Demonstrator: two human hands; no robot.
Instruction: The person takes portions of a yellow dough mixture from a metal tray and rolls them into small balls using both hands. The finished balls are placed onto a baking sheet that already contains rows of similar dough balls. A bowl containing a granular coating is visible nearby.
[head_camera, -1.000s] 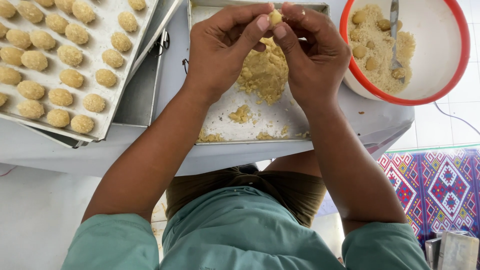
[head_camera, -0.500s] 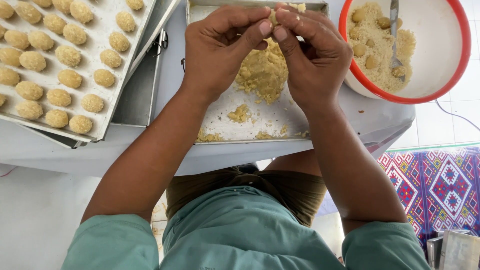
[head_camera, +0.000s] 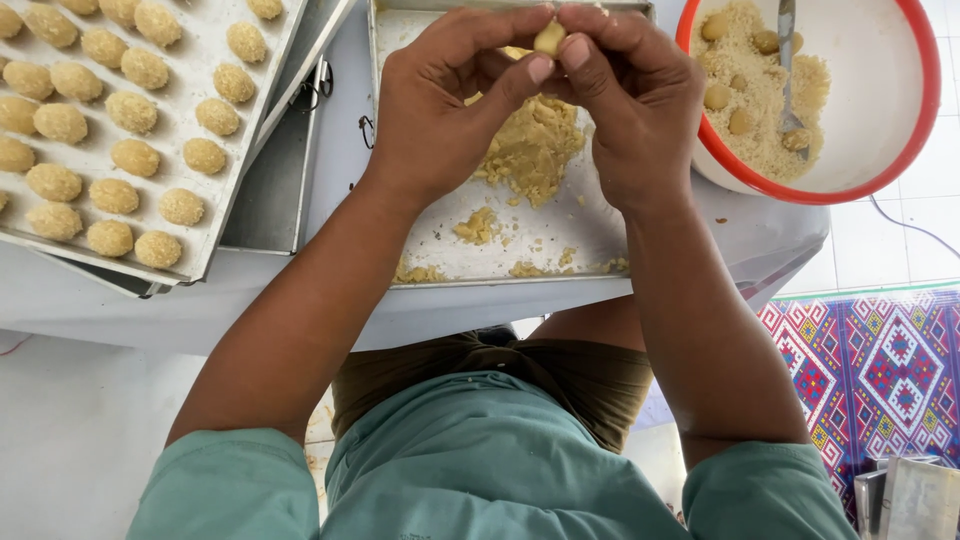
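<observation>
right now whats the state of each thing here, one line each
left hand: pinching the dough piece
right hand: pinching the dough piece too
dough piece: held above the middle tray
middle tray: holds a dough mound, crumbs scattered
left tray: rows of coated balls
red-rimmed bowl: crumbs, several balls, a utensil standing in it

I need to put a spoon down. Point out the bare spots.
Free: the near part of the middle tray, between the dough heap and its front rim. Crowded: left tray packed with coated balls; bowl holds crumbs.
</observation>
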